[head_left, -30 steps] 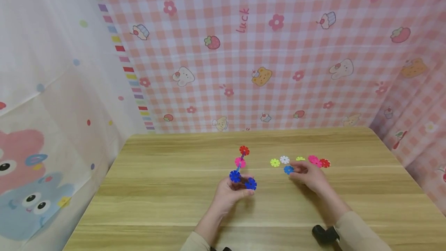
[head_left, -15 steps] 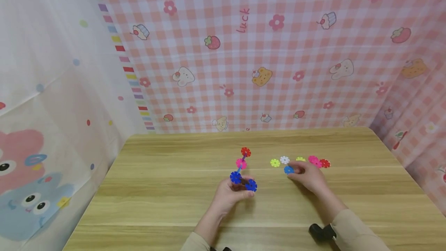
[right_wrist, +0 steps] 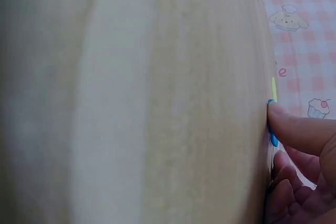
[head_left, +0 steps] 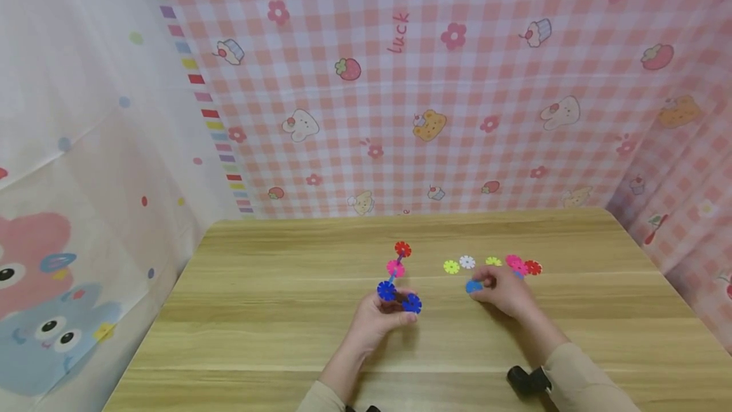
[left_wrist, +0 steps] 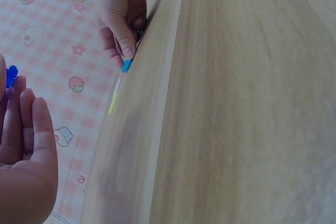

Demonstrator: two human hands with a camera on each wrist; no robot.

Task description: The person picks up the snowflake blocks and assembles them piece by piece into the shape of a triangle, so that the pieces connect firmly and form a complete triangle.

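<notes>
My left hand (head_left: 373, 323) holds a linked chain of plastic snowflake discs just above the table. Two dark blue discs (head_left: 386, 291) sit at its near end by the fingers; a pink disc (head_left: 395, 268) and a red disc (head_left: 403, 249) stand farther along, with thin edge-on links between. In the left wrist view only a bit of dark blue disc (left_wrist: 12, 75) shows beside that hand. My right hand (head_left: 503, 291) pinches a light blue snowflake disc (head_left: 473, 287) between thumb and finger, low over the table. The right wrist view shows the thumb against this disc's edge (right_wrist: 273, 138).
Loose discs lie at the back right: a yellow one (head_left: 451, 267), a white one (head_left: 467, 262), another yellow one (head_left: 494, 261), overlapping pink ones (head_left: 516, 264) and a red one (head_left: 534, 267). A black device (head_left: 528, 381) sits at my right wrist. Patterned cloth (head_left: 429, 81) hangs behind the wooden table (head_left: 257, 310).
My right hand has drawn the light blue disc slightly toward me, away from the white disc, and it now looks tilted. The left hand and its chain have barely shifted.
</notes>
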